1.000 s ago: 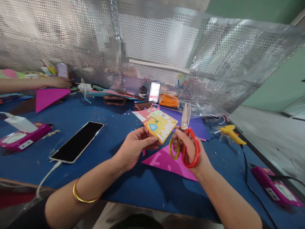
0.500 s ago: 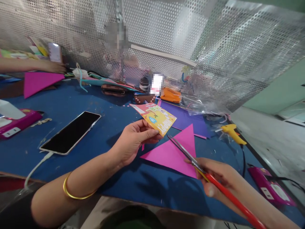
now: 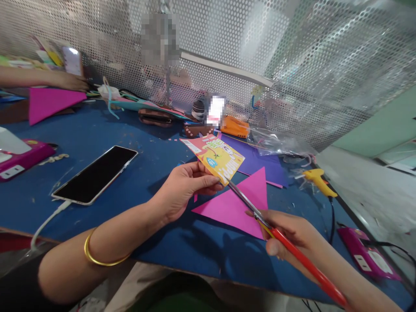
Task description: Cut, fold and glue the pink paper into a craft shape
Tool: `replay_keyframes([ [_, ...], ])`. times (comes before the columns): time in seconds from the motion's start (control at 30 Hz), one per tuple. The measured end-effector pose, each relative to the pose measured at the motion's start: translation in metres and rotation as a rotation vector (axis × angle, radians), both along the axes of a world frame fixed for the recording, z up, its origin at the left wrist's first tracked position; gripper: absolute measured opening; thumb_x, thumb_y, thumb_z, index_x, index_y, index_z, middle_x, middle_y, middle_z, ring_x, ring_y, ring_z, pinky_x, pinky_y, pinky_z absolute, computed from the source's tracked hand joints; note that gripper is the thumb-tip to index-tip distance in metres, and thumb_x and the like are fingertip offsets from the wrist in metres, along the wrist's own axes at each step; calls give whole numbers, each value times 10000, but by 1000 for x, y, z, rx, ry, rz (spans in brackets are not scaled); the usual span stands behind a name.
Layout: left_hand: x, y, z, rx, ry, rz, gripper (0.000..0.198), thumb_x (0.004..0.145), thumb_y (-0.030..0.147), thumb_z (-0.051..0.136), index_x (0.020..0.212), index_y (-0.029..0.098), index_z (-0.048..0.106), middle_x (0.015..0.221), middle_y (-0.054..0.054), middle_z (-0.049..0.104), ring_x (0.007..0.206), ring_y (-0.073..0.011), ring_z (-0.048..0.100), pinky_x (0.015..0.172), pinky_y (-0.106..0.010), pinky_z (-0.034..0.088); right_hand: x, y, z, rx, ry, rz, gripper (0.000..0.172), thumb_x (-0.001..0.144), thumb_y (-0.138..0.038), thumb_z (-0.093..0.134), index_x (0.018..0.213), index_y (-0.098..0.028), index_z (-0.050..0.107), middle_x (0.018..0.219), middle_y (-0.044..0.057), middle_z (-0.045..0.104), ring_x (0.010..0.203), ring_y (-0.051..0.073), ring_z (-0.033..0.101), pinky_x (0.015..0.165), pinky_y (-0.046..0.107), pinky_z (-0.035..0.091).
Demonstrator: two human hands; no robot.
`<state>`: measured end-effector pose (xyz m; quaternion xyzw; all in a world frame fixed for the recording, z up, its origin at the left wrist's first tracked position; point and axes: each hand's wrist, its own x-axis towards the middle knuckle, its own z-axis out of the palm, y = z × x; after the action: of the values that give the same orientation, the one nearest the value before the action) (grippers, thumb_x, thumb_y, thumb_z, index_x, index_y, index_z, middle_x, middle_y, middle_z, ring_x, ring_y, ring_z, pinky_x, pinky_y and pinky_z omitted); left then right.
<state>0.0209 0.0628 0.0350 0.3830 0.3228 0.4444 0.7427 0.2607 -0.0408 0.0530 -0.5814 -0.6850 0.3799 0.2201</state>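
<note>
Between thumb and fingers, my left hand (image 3: 188, 186) pinches the lower corner of a printed yellow-and-red card (image 3: 222, 157), held above the table. My right hand (image 3: 289, 236) is closed around red-handled scissors (image 3: 248, 201), whose blade tips point left and meet the card's lower edge near my left thumb. Whether the blades have cut into it I cannot tell. Beneath the scissors lies a pink paper triangle (image 3: 250, 190) on the blue table. Behind it is a purple sheet (image 3: 273, 167).
A black-screened phone (image 3: 97, 175) with a white cable lies at left. A yellow glue gun (image 3: 318, 182) and a magenta power strip (image 3: 367, 251) sit at right. An orange object (image 3: 234, 126) stands near the perforated metal panel (image 3: 221, 39). Another person's hand (image 3: 71, 81) rests at far left.
The scissors in my right hand have moved left and slightly up, so their tips now reach the card's lower edge. My left hand still holds the card; the view has shifted slightly.
</note>
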Motion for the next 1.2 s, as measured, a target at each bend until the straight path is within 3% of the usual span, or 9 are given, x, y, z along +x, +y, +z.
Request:
replay_keyframes([
  [0.3,1,-2,0,-29,-13,-6,136,693,79,804,753,115,688,721,-29,758,586,-109,705,557,-160,565,6,2,-6,160,-146,28,693,771,-787,568,1172,-241,714,673,-23,527,566,125,427,503,244,364],
  [0.53,4,-2,1,-51,0,17,107,699,69,791,717,119,698,703,-28,752,583,-118,708,573,-176,571,5,4,-2,110,-151,43,643,778,-765,592,1107,-230,731,657,-25,506,571,132,435,512,249,389],
  [0.73,4,-3,1,-66,39,20,105,693,85,802,724,117,707,704,-38,747,572,-113,692,590,-197,555,-1,-1,1,53,-66,-102,646,703,-766,674,1062,-235,755,666,-18,506,572,135,426,548,276,418],
  [0.93,3,-2,0,-76,44,3,105,688,89,801,729,118,708,720,-48,754,584,-123,697,613,-215,565,-3,-1,3,-14,-21,-105,609,700,-737,706,1040,-234,761,643,-27,485,558,131,415,532,272,391],
  [1.2,3,-2,0,-65,52,-23,113,675,95,810,737,111,717,705,-48,757,568,-113,697,579,-180,557,-2,-1,5,-46,-52,-78,719,696,-838,596,1029,-221,757,634,-33,437,552,119,353,490,258,337],
])
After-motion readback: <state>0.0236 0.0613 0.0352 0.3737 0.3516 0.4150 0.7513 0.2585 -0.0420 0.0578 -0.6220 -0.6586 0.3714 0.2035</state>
